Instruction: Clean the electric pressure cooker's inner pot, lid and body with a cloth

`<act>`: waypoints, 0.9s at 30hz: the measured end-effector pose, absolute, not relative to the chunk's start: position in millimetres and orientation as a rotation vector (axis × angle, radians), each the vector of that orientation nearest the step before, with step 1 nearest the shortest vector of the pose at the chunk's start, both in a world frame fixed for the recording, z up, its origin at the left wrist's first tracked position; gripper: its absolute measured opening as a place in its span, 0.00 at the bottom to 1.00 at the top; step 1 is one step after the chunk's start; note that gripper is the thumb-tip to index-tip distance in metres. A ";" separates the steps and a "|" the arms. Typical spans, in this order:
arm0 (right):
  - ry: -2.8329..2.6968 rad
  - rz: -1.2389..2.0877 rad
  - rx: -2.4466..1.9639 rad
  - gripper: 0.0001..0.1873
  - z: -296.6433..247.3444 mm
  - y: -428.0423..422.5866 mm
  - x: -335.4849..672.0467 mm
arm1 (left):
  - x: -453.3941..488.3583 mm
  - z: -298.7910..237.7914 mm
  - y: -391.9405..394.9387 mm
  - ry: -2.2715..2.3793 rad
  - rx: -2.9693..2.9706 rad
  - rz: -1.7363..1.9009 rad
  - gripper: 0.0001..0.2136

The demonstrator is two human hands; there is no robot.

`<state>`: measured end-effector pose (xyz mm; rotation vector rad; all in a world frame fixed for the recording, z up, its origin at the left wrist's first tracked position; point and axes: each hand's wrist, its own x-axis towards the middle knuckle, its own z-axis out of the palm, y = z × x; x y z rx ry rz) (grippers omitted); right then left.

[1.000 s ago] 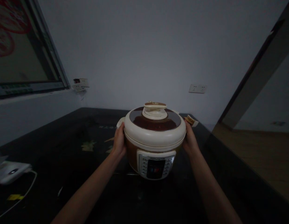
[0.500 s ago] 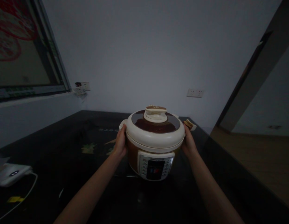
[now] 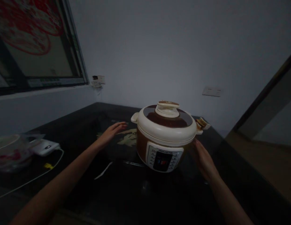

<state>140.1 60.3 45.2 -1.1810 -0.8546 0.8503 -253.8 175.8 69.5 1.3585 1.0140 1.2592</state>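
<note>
An electric pressure cooker (image 3: 166, 134) stands upright on the black glossy tabletop (image 3: 136, 200), its cream lid closed and its control panel facing me. My left hand (image 3: 112, 131) is off to the cooker's left, clear of its left side handle (image 3: 134, 117), with fingers stretched out and nothing in them. At the other side, my right hand (image 3: 204, 157) is open just below the right side handle (image 3: 199, 132). Its fingertips are close to the cooker's body; whether they touch it I cannot tell.
A small brown-and-cream object (image 3: 203, 123) sits behind the cooker's right handle. To the left are a white device (image 3: 45, 147) with a cable and a patterned plastic container (image 3: 10, 153). Wall sockets (image 3: 211, 91) are on the back wall, and a window (image 3: 42, 47) is at left.
Both hands have let go of the cooker's side handles. My left hand has moved away to the left, and the right has dropped slightly lower. The view has turned left.
</note>
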 end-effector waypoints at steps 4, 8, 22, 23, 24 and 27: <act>-0.911 0.924 -1.339 0.30 12.6 24.7 142.6 | -322.3 50.8 153.5 1.227 1.607 1.049 0.15; -0.866 1.010 -1.459 0.37 0.2 11.9 139.4 | -357.5 26.8 135.2 1.330 1.817 0.815 0.14; -0.927 0.869 -1.496 0.33 2.2 13.3 137.5 | -337.0 11.2 115.2 1.230 2.130 0.384 0.12; -0.940 0.836 -1.494 0.31 2.7 13.1 136.7 | -326.5 13.3 110.5 1.191 2.134 0.371 0.11; -0.955 0.805 -1.491 0.29 3.5 12.4 135.8 | -314.0 15.1 105.0 1.148 2.137 0.357 0.10; -1.068 0.735 -1.466 0.22 7.9 6.9 131.7 | -266.3 17.6 85.3 1.013 2.140 0.335 0.10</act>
